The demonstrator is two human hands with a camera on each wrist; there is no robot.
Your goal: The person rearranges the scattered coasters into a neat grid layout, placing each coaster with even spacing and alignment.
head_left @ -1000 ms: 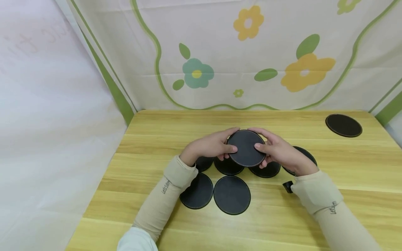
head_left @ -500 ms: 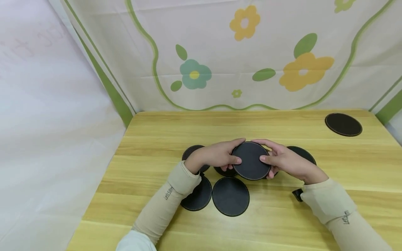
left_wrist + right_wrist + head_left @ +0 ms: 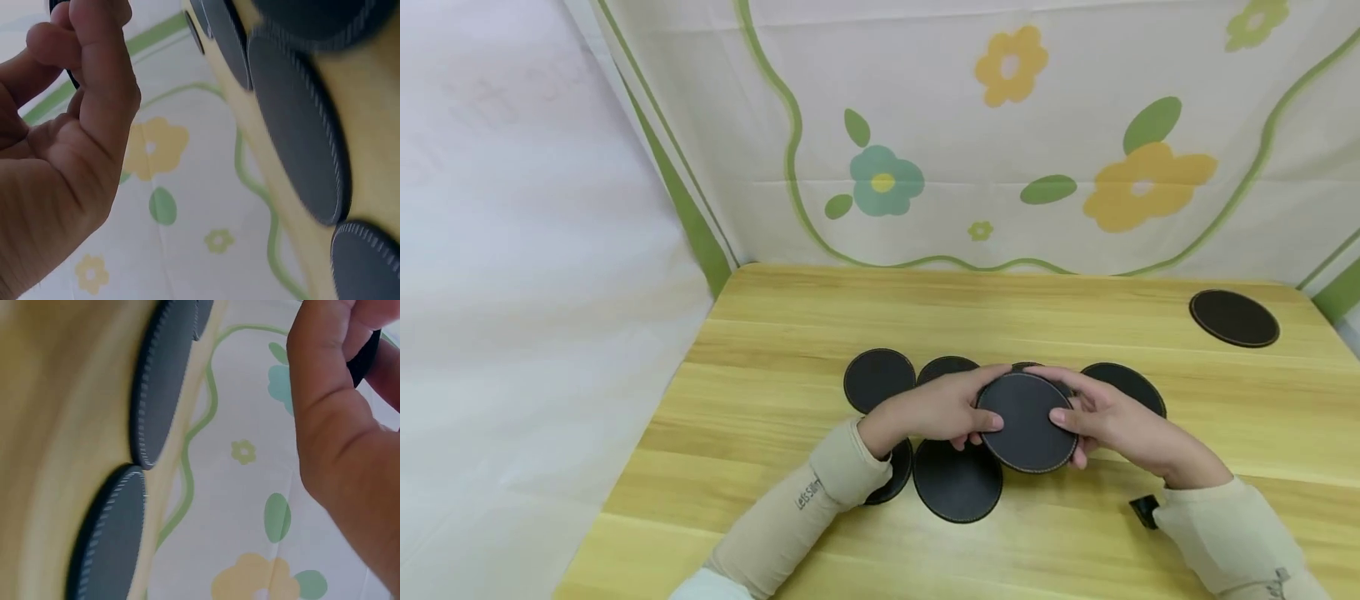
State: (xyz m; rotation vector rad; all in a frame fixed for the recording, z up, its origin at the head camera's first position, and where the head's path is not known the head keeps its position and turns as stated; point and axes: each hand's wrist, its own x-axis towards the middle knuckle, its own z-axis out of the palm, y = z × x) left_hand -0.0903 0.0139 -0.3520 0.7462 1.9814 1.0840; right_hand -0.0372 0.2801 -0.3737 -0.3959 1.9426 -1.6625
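Between both hands, above the table, is a round black coaster (image 3: 1028, 425) with a stitched rim. The left hand (image 3: 943, 407) pinches its left edge, thumb on the top face. On the opposite edge, the right hand (image 3: 1123, 425) grips it the same way. Below lie more black coasters: a front coaster (image 3: 958, 485), another front coaster (image 3: 897, 477) partly under the left sleeve, and a back row with a left coaster (image 3: 878, 381) and a right coaster (image 3: 1123, 386). The hands partly hide the back row. In both wrist views, only a dark sliver of the held coaster shows.
A separate black coaster (image 3: 1234, 317) lies at the table's far right corner. The wooden table (image 3: 760, 333) meets a flower-printed cloth (image 3: 955, 108) at the back. White fabric (image 3: 535, 333) hangs on the left. A small black object (image 3: 1144, 511) sticks out at the right cuff.
Both hands have carried the held coaster to the right and toward the person, over the front row's right end. More of the back row's left coasters shows. The view has shifted slightly.
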